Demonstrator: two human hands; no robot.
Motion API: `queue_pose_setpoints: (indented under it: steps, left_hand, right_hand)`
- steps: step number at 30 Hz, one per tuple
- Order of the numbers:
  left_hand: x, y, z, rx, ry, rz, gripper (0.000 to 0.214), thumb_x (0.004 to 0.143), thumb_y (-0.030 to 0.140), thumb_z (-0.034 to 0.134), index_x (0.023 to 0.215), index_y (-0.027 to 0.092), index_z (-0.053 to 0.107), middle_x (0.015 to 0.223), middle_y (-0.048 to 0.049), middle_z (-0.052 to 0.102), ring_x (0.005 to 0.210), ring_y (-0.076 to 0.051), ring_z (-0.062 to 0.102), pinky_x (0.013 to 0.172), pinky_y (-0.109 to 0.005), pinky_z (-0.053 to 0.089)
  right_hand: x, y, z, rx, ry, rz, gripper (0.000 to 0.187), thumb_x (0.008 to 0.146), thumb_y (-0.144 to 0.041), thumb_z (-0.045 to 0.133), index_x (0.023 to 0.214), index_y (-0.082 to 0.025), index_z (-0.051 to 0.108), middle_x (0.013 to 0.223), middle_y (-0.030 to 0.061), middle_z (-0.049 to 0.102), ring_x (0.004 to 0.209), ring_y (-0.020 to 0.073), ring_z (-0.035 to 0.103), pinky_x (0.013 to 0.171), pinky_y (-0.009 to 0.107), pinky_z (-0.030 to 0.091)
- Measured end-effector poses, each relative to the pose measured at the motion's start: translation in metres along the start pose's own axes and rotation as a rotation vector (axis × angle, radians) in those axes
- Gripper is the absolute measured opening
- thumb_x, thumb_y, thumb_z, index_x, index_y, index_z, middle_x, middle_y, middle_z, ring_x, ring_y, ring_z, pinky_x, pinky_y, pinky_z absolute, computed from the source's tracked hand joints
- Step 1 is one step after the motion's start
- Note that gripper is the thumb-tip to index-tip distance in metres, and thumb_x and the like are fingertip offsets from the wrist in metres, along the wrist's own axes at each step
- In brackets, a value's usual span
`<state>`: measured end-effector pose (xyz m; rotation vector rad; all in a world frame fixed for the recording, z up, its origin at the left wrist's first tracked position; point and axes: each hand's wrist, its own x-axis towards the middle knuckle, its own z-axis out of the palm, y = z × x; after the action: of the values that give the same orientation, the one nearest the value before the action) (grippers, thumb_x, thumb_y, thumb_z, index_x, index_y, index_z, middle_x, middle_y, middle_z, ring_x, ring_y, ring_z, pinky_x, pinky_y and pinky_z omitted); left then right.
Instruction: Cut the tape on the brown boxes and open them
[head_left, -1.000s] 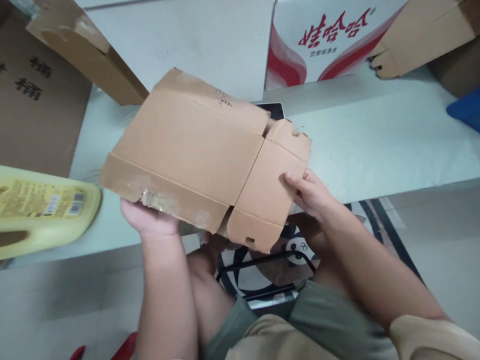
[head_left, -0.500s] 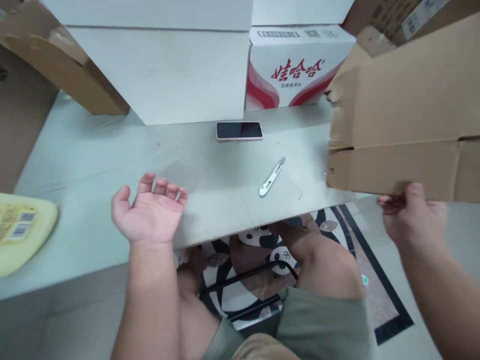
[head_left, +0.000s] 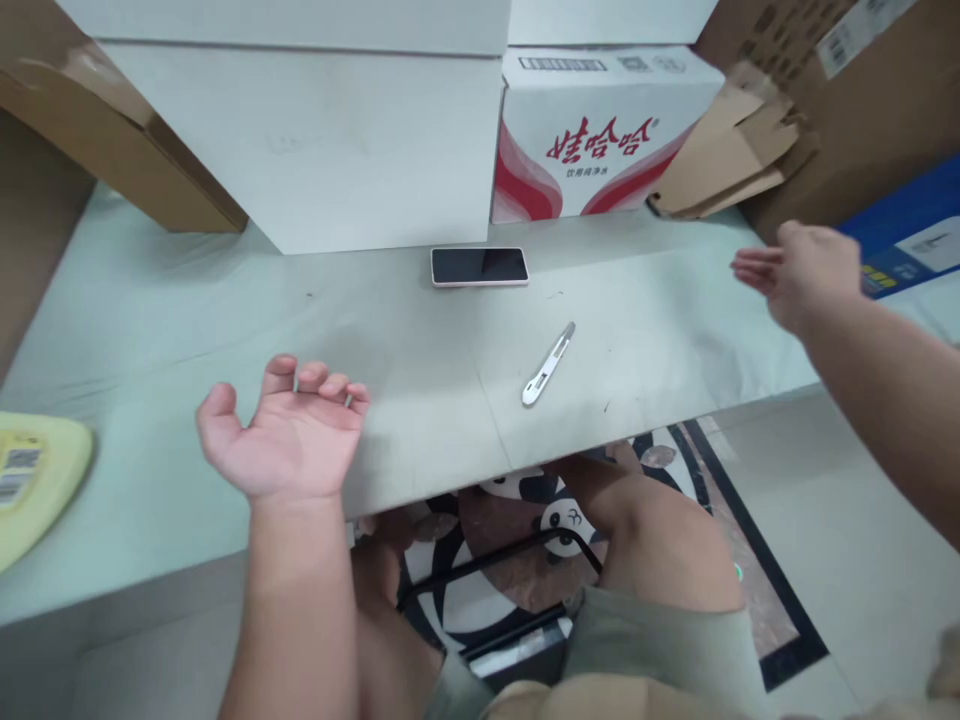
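Observation:
My left hand rests palm up near the front edge of the table, its fingers loosely curled and apart, with nothing in it. Over the right part of the table my right hand is raised, fingers stretched out and no object in its grasp. Between the two hands lies a white utility knife, slanting up to the right. Behind it a phone lies flat with its dark screen up.
A large white box and a white-and-red carton line the back. Folded cardboard and a blue box stand at right. Another cardboard piece leans at left. A yellow container sits on the table's left end.
My right hand has let go of the large cardboard sheet, which has left the view. That hand is now higher and farther over the table. My left hand stays open.

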<state>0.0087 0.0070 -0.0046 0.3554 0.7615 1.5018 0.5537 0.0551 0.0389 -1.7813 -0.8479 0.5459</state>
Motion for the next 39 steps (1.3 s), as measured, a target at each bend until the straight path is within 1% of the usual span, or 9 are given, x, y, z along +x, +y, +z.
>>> queue_pose_setpoints:
  steps: [3,10,16,21,26,30,33,36,39]
  left_hand:
    - [-0.006,0.005,0.012,-0.103,0.104,-0.037,0.046,0.096,0.060,0.034,0.085,0.023,0.060,0.068,-0.0013,0.059,0.056,-0.013,0.059,0.060,-0.032,0.058]
    - [-0.031,0.027,0.014,-0.317,0.158,-0.024,0.052,0.100,0.058,0.023,0.077,0.021,0.053,0.061,0.0021,0.047,0.047,-0.011,0.046,0.047,-0.026,0.044]
    - [-0.046,0.062,-0.022,-0.380,0.037,0.071,0.050,0.100,0.046,0.035,0.058,0.021,0.025,0.055,0.0049,0.019,0.045,-0.009,0.024,0.044,-0.024,0.031]
    - [-0.049,0.086,-0.047,-0.354,0.035,0.073,0.059,0.102,0.052,0.025,0.055,0.021,0.007,0.054,0.0062,-0.004,0.046,-0.010,0.001,0.041,-0.027,0.023]
    - [-0.038,0.090,-0.051,-0.364,-0.015,-0.025,0.061,0.102,0.056,0.024,0.054,0.022,0.007,0.053,0.0063,-0.002,0.044,-0.008,0.002,0.043,-0.027,0.018]
    - [-0.031,0.089,-0.050,-0.362,-0.029,-0.036,0.061,0.102,0.053,0.026,0.053,0.022,0.009,0.052,0.0061,0.000,0.042,-0.008,0.006,0.045,-0.027,0.016]
    - [-0.032,0.087,-0.045,-0.313,0.043,0.034,0.056,0.101,0.042,0.027,0.051,0.022,0.013,0.052,0.0053,0.003,0.043,-0.009,0.007,0.044,-0.028,0.015]
    - [-0.033,0.082,-0.041,-0.242,0.347,0.346,0.049,0.097,0.029,0.032,0.050,0.021,0.020,0.052,0.0042,0.008,0.044,-0.010,0.010,0.045,-0.028,0.013]
    - [-0.030,0.076,-0.045,-0.183,0.667,0.739,0.041,0.093,0.025,0.038,0.053,0.020,0.032,0.053,0.0032,0.021,0.047,-0.011,0.023,0.049,-0.027,0.022]
  right_hand:
    - [-0.053,-0.009,0.024,0.021,0.094,0.171,0.012,0.098,-0.028,0.060,0.089,-0.029,0.053,0.072,0.0019,0.070,0.069,0.0168,0.071,0.087,0.040,0.063]
    - [-0.127,-0.068,0.111,-0.170,-0.321,-0.027,0.006,0.097,-0.018,0.056,0.097,-0.021,0.062,0.074,0.0013,0.071,0.063,0.0143,0.070,0.066,0.029,0.060]
    - [-0.196,-0.123,0.267,-0.334,-0.719,-0.479,0.013,0.090,-0.019,0.063,0.102,-0.020,0.070,0.085,0.0037,0.076,0.069,0.0159,0.071,0.078,0.034,0.061]
    - [-0.240,-0.186,0.412,-0.431,-0.809,-0.885,0.022,0.089,-0.009,0.065,0.106,-0.019,0.073,0.136,0.0139,0.068,0.105,0.0233,0.076,0.110,0.044,0.056]
    - [-0.268,-0.247,0.502,-0.394,-0.800,-0.982,0.028,0.090,-0.008,0.063,0.117,-0.006,0.068,0.170,0.0124,0.034,0.162,0.0283,0.032,0.131,0.044,0.030]
    - [-0.294,-0.258,0.517,-0.398,-0.898,-1.035,0.032,0.091,-0.012,0.055,0.118,-0.005,0.070,0.144,0.0032,0.065,0.147,0.0245,0.053,0.125,0.045,0.034]
    - [-0.301,-0.238,0.492,-0.385,-0.876,-1.030,0.024,0.092,-0.009,0.058,0.108,-0.006,0.075,0.115,0.0013,0.076,0.114,0.0206,0.074,0.111,0.043,0.053]
    - [-0.289,-0.201,0.430,-0.189,-0.826,-0.906,0.011,0.094,-0.017,0.065,0.098,-0.015,0.075,0.102,-0.0005,0.078,0.087,0.0129,0.076,0.089,0.030,0.063]
    - [-0.275,-0.156,0.338,0.095,-0.741,-0.659,0.020,0.090,-0.038,0.074,0.077,-0.023,0.076,0.070,-0.0013,0.071,0.066,0.0138,0.070,0.067,0.029,0.061]
